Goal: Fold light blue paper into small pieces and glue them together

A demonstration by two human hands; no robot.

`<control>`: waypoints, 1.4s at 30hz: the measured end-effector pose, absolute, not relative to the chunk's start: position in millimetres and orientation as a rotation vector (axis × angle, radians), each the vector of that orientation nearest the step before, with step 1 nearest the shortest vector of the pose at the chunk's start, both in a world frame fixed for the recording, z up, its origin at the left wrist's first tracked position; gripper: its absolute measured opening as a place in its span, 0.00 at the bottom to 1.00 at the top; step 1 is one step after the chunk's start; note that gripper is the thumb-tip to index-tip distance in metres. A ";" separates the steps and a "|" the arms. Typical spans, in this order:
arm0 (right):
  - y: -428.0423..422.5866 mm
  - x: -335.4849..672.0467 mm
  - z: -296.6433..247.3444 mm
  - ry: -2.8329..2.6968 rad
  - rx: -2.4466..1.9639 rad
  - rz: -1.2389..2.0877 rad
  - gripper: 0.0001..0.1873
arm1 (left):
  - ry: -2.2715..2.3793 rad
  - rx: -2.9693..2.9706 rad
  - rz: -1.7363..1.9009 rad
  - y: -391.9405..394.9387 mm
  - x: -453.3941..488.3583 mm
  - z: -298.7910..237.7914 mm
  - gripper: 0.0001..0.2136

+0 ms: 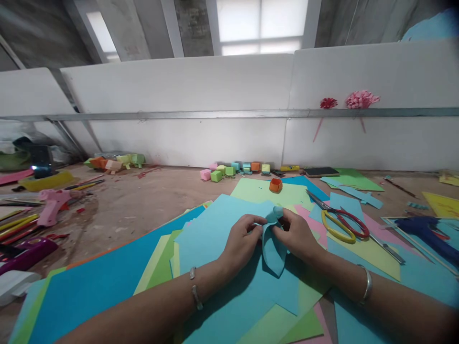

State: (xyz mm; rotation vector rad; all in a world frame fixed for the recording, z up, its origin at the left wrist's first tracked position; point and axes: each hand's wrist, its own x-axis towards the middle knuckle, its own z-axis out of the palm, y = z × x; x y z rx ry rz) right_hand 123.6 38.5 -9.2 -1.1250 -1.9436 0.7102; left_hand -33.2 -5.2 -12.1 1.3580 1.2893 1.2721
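A light blue piece of paper (274,251), curled and bent near its top, is held up over the stack of coloured sheets. My left hand (245,236) pinches its left edge between thumb and fingers. On the other side my right hand (296,234) grips its upper right part, with some fingertips hidden behind the paper. Beneath both hands lies a light blue sheet (211,215) on top of green, yellow and darker blue ones. A small orange folded paper box (276,185) sits just beyond the hands.
Scissors with red and yellow handles (344,225) and a craft knife (387,248) lie to the right, near a dark blue glue gun (426,234). A pink glue gun (53,203) rests at the left. Small paper cubes (229,171) line the back by the white board (179,138).
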 end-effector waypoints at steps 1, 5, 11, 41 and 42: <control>37.3 123.2 -8.0 -1.953 -1.112 0.726 0.04 | 1.312 1.352 1.272 -4.8 -32.9 -12.1 0.09; 33.3 121.8 -3.1 -1.950 -1.061 0.771 0.05 | 1.325 1.294 1.326 -2.5 -31.7 -11.2 0.08; 31.6 123.7 1.2 -1.938 -0.995 0.775 0.06 | 1.221 1.231 1.290 -0.3 -31.0 -9.8 0.05; 32.5 130.8 15.7 -2.136 -1.126 0.596 0.06 | 0.971 1.145 1.178 -8.8 -31.4 -9.0 0.19; 32.3 129.8 14.6 -2.172 -1.121 0.558 0.06 | 1.030 1.216 1.190 -9.1 -31.3 -9.5 0.19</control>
